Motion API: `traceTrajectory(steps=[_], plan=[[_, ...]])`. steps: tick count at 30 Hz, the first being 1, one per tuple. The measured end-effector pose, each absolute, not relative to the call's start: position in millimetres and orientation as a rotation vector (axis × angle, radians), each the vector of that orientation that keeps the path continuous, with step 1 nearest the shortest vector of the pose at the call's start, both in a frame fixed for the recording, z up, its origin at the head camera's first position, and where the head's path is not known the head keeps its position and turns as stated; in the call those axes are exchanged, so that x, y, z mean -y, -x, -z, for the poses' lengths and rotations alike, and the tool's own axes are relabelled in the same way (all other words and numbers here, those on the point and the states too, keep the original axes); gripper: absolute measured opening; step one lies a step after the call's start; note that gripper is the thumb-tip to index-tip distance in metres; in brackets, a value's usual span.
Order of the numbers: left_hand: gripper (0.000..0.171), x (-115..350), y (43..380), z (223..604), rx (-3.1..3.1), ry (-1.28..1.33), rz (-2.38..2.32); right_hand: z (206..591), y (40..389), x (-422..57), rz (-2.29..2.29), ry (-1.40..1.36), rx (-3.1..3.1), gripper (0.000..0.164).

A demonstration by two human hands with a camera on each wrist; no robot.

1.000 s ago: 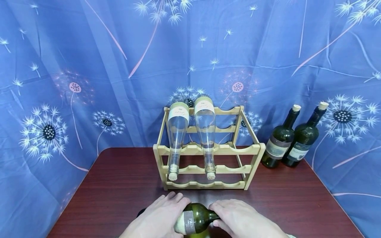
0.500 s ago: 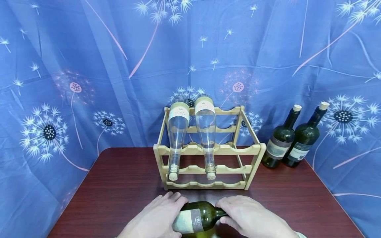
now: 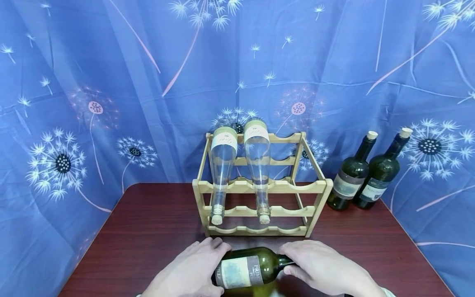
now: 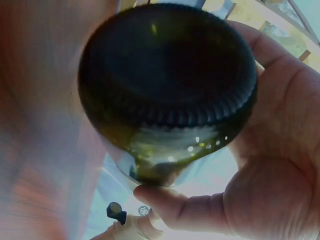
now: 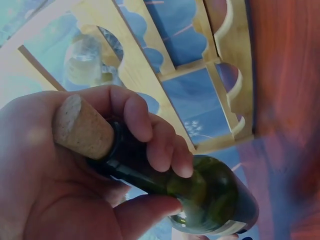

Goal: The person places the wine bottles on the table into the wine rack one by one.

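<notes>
A dark green wine bottle [image 3: 269, 264] lies sideways between my hands at the table's front, its neck to the right. My left hand [image 3: 191, 266] grips the body near the base, leaving most of the pale label in sight. The bottle's ribbed base [image 4: 165, 65] fills much of the left wrist view, with the thumb curled beneath it. Around the neck, the fingers of my right hand [image 3: 326, 264] are curled; the cork [image 5: 82, 127] sits by the palm in the right wrist view. Behind the hands stands a wooden wine rack [image 3: 274, 231].
Two clear corked bottles, a left one [image 3: 224, 154] and a right one [image 3: 258, 154], lie neck forward on the rack's top tier. Two dark corked bottles [image 3: 349, 175] stand right of the rack. A blue dandelion curtain [image 3: 156, 115] hangs behind the red-brown table [image 3: 137, 231].
The green bottle has slid rightward and slightly away from me in the head view, showing more label beside my left hand. My right hand moved right with the neck.
</notes>
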State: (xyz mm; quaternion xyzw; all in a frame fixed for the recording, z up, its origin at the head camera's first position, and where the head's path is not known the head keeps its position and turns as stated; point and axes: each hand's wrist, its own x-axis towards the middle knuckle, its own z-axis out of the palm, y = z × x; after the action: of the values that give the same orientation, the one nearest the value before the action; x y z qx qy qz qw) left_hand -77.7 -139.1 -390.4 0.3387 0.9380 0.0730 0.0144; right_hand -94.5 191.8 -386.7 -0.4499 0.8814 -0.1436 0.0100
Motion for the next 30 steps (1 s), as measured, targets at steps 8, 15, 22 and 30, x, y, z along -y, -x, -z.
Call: traceTrajectory(steps=[8,15,22,30], plan=[[0.069,142.1,77.6,388.7,-2.894,-0.992,-0.294,378.6,96.3,-204.8,0.495,1.348,-2.72,0.027],[0.069,142.4,78.0,386.5,-2.876,-0.972,-0.343,371.6,97.3,-209.0,0.537,1.284,-2.661,0.029],[0.069,142.6,79.1,385.5,-2.839,-0.955,-0.364,365.9,95.1,-219.2,0.593,1.321,-2.648,0.026],[0.071,145.2,78.2,385.5,-2.9,-0.965,-0.336,354.3,92.3,-237.6,0.621,1.337,-2.659,0.023]])
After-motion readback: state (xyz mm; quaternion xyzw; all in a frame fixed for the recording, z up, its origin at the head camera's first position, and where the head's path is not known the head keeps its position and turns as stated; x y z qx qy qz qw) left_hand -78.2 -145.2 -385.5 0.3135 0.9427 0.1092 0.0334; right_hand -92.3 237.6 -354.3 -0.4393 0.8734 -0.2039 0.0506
